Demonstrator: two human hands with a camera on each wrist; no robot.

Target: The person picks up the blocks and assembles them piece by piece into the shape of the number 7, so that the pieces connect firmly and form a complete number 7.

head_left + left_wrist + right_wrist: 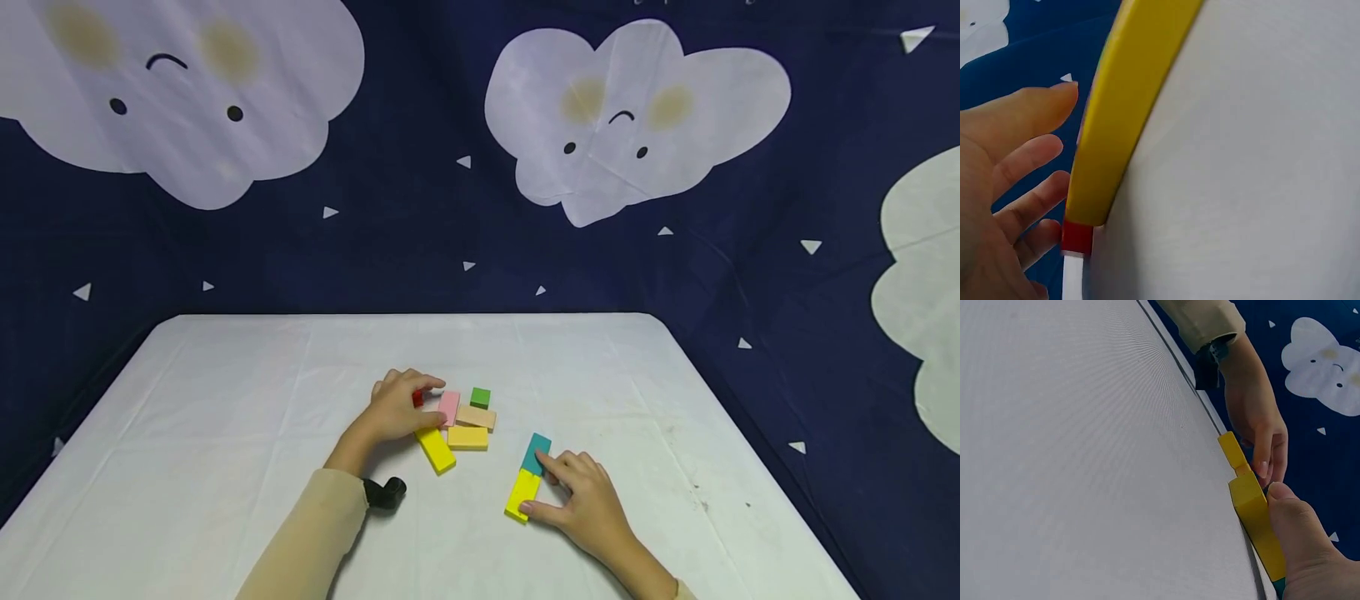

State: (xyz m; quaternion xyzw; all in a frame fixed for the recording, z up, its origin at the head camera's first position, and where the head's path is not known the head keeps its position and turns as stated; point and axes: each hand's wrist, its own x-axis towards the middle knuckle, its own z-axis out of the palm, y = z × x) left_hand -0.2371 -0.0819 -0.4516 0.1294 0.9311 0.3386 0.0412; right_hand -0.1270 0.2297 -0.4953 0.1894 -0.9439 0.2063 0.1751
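My left hand (395, 407) hovers over the left side of a group of wooden blocks, thumb and index finger spread apart. Its thumb tip overlaps a pink block (450, 406), and a red block (417, 399) shows partly hidden under the fingers. Just below lies a long yellow block (436, 451); in the left wrist view the fingers curve beside this block with nothing between them. My right hand (592, 502) touches two blocks laid end to end: its index fingertip is on the teal block (536, 454), its thumb on the bright yellow block (522, 493).
Beside the pink block lie a green cube (480, 397), a tan block (476, 417) and another yellow block (467, 438). All rest on a white-covered table (225, 467). Behind it hangs a dark blue cloth (420, 233) printed with clouds. A black wrist device (385, 493) sticks out from the left sleeve.
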